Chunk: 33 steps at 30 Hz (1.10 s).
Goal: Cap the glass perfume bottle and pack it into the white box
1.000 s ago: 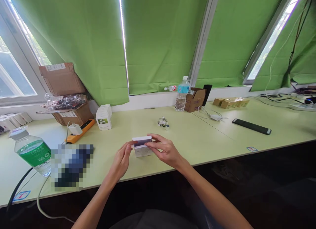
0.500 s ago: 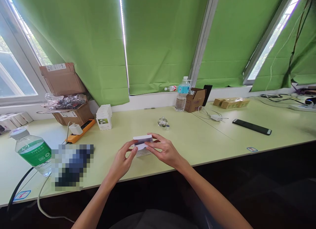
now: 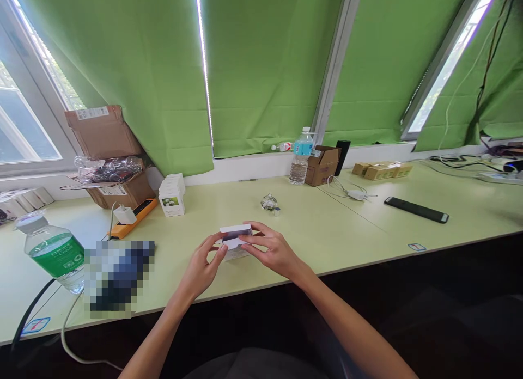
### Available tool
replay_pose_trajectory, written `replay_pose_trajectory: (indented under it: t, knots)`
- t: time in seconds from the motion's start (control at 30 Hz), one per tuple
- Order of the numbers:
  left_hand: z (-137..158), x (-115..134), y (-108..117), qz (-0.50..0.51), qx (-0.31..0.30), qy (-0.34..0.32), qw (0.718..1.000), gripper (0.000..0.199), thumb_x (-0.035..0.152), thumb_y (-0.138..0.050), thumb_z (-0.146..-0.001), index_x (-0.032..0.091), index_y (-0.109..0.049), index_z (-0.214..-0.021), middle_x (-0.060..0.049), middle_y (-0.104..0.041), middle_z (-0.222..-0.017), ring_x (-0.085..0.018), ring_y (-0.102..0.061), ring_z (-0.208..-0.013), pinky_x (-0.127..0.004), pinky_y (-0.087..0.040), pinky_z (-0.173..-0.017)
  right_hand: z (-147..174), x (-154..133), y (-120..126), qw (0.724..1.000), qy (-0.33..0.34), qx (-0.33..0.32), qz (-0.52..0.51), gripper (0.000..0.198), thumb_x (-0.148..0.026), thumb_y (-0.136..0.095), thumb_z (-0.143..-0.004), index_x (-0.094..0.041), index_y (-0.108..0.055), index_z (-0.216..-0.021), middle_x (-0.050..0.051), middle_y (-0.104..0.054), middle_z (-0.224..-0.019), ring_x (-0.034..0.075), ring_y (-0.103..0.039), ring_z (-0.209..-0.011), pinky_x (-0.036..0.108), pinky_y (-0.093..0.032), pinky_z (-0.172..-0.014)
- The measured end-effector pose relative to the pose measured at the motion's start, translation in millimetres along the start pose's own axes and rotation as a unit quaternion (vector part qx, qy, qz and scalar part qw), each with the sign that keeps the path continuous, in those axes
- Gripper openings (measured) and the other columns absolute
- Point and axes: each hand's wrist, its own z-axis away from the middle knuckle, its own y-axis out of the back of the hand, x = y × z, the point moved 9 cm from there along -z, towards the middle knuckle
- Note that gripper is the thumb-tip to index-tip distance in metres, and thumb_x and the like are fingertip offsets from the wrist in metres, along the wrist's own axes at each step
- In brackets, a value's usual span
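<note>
A small white box (image 3: pixel 236 253) stands near the front edge of the table, its top open and the lid flap tilted up at the back. My left hand (image 3: pixel 204 262) grips its left side between thumb and fingers. From the right, my right hand (image 3: pixel 272 249) holds the box, with some fingertips at the open top. Whatever lies inside the box is too dark to make out. Behind it on the table sit a small clear glass bottle (image 3: pixel 268 202) and a little silvery cap (image 3: pixel 277 211).
Several white boxes (image 3: pixel 172 195) stand in a row at the back left, by an orange power strip (image 3: pixel 134 218). A green-labelled bottle (image 3: pixel 57 256) is at far left. Toward the right are a blue-labelled bottle (image 3: pixel 299 161), a carton (image 3: pixel 321 166), a charger (image 3: pixel 357 195) and a black phone (image 3: pixel 417 209).
Both hands keep their hold on the white box with hardly any movement. The whole view has shifted very slightly.
</note>
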Motion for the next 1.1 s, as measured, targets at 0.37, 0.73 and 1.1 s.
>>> replay_pose_trajectory:
  t: [0.37, 0.73, 1.1]
  knots:
    - [2, -16, -1, -0.028, 0.033, 0.023, 0.999, 0.07, 0.036, -0.054, -0.09, 0.032, -0.015, -0.148, -0.007, -0.062, -0.116, -0.019, -0.065, -0.098, -0.04, -0.05, -0.09, 1, 4, -7, 0.999, -0.019, -0.03, -0.002, 0.031, -0.031, -0.052, -0.094, -0.026, -0.06, -0.123, 0.01, -0.057, -0.126, 0.022, -0.061, -0.108, 0.037, -0.054, -0.09]
    - [-3, -26, -16, 0.028, -0.039, 0.035, 0.998, 0.033, 0.039, -0.051, -0.09, 0.023, -0.054, -0.119, -0.007, -0.067, -0.112, -0.022, -0.064, -0.103, -0.041, -0.048, -0.094, 3, 7, -16, 0.997, -0.039, -0.069, -0.001, 0.048, -0.028, -0.046, -0.096, -0.028, -0.037, -0.142, 0.007, -0.045, -0.143, 0.024, -0.046, -0.129, 0.042, -0.048, -0.101]
    - [-3, -73, -4, 0.087, 0.012, 0.135, 0.987, 0.066, 0.041, -0.059, -0.083, 0.02, -0.033, -0.14, -0.01, -0.07, -0.101, -0.024, -0.067, -0.095, -0.045, -0.049, -0.089, 10, 17, -37, 0.987, -0.069, -0.144, -0.009, 0.065, -0.033, -0.047, -0.094, -0.029, -0.015, -0.151, 0.002, -0.029, -0.153, 0.023, -0.035, -0.137, 0.043, -0.037, -0.112]
